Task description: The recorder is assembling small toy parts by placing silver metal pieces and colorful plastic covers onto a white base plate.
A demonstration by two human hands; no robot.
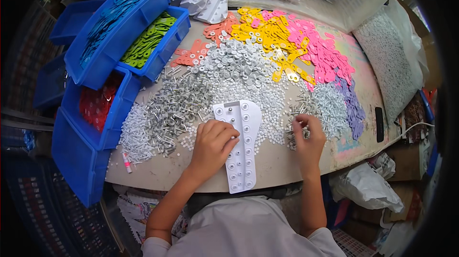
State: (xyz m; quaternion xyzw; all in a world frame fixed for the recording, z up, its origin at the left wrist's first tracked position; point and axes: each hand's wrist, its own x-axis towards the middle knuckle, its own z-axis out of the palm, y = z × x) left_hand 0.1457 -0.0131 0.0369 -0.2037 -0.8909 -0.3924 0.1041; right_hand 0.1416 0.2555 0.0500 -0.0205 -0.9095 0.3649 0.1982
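- The white plastic pegged tray [249,154] looks light and stiff, probably a little slippery on its smooth faces; it seems sturdy enough, though tilting might shake loose any unfixed pieces.
- Its long outer edges or plain lower end look best to grasp, clear of the round studs.
- It lies on the worktable [165,180] directly before the person, between the hands.
- The left hand [213,143] lies over its left edge, fingers bent; I cannot tell whether they pinch anything.
- The right hand [310,135] is apart from it, beside metal pins [302,104], thumb and fingers curled toward each other; any held piece is indiscernible.
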